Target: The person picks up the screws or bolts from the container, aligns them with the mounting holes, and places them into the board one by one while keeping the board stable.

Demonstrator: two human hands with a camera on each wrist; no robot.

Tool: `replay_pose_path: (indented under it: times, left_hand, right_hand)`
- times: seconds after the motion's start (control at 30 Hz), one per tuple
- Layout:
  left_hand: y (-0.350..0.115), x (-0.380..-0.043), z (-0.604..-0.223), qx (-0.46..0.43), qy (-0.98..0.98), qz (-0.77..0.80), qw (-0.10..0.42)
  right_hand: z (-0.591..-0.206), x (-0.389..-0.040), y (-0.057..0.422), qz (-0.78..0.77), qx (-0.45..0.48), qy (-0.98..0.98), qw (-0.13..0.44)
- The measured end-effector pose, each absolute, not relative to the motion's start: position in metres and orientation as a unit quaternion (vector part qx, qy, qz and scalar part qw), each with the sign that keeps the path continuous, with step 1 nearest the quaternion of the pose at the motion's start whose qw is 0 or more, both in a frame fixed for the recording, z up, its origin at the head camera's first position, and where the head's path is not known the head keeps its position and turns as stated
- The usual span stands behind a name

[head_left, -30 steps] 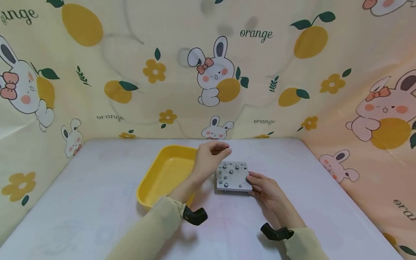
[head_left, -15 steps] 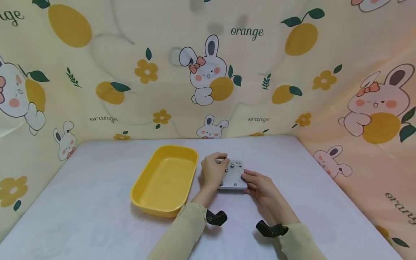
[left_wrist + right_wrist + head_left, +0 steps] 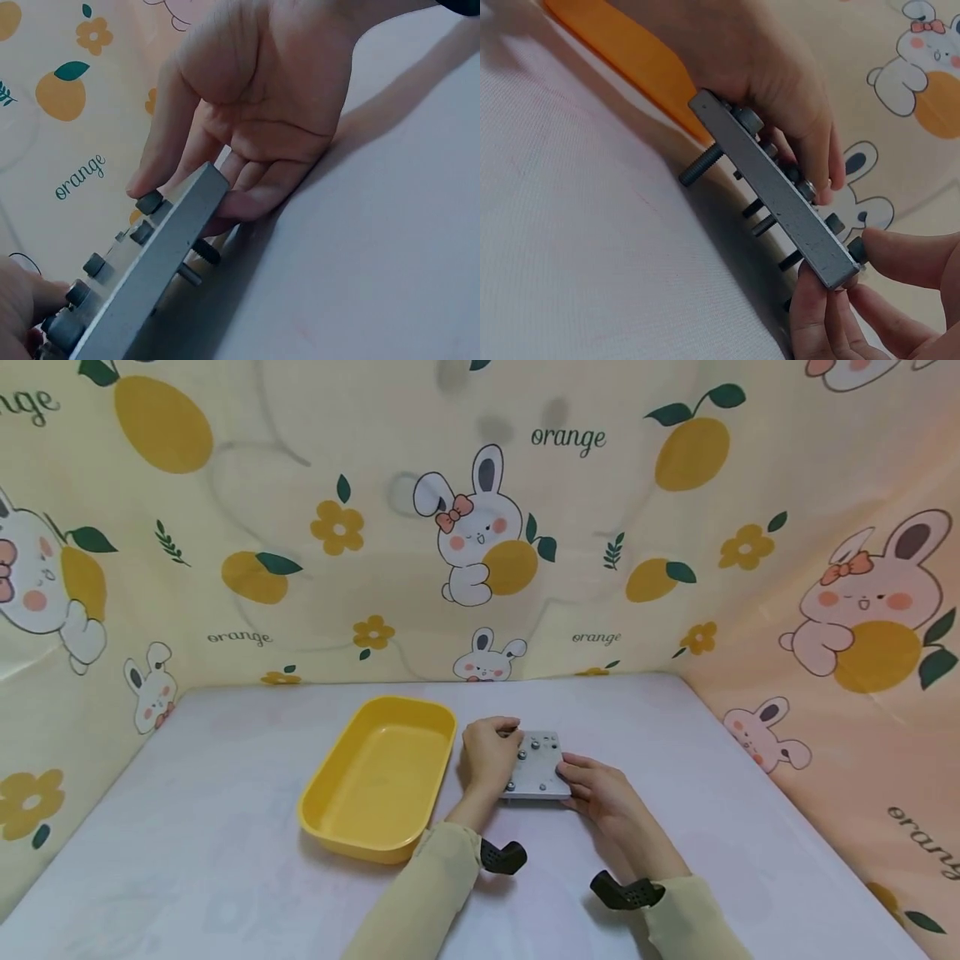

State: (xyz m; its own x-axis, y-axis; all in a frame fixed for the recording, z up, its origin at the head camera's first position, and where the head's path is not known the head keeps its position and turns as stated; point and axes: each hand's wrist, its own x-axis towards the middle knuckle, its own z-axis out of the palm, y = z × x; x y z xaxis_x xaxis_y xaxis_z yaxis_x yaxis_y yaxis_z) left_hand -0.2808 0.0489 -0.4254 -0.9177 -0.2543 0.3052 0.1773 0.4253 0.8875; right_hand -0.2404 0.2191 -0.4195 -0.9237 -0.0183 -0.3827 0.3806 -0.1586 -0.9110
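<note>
A grey metal plate [image 3: 542,768] with several cylinder-head screws through it is held a little above the table. My right hand [image 3: 611,797] grips its right edge, thumb on a screw head [image 3: 859,250] and fingers underneath. Threaded shanks [image 3: 701,165] stick out below the plate in the right wrist view. Over the plate's far left part is my left hand [image 3: 489,756], thumb and fingertips pinching a screw [image 3: 805,190] by its head. That hand hides the plate's left side in the head view.
A yellow tray [image 3: 306,814] stands on the white table [image 3: 187,827] just left of my left hand. Behind the table hangs a cloth [image 3: 420,652] printed with rabbits and oranges. Each wrist wears a black camera mount [image 3: 504,857].
My left hand has come from beside the tray's right rim over to the right and down onto the plate. My right hand keeps its grip. The head view has shifted slightly.
</note>
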Motion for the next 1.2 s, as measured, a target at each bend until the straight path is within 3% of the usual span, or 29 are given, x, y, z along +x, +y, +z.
replay_pose_path:
  times: [0.77, 1.0, 1.2]
  left_hand:
    - [0.049, -0.280, -0.423, 0.024, -0.873, -0.451, 0.183]
    - [0.052, -0.237, -0.388, -0.100, -0.859, -0.471, 0.172]
    - [0.009, -0.187, -0.356, -0.191, -0.878, -0.409, 0.159]
  right_hand:
    - [-0.423, -0.250, 0.216, -0.743, 0.132, 0.640, 0.145]
    - [-0.422, -0.243, 0.225, -0.729, 0.124, 0.660, 0.136]
    - [-0.408, -0.227, 0.238, -0.628, 0.082, 0.766, 0.108]
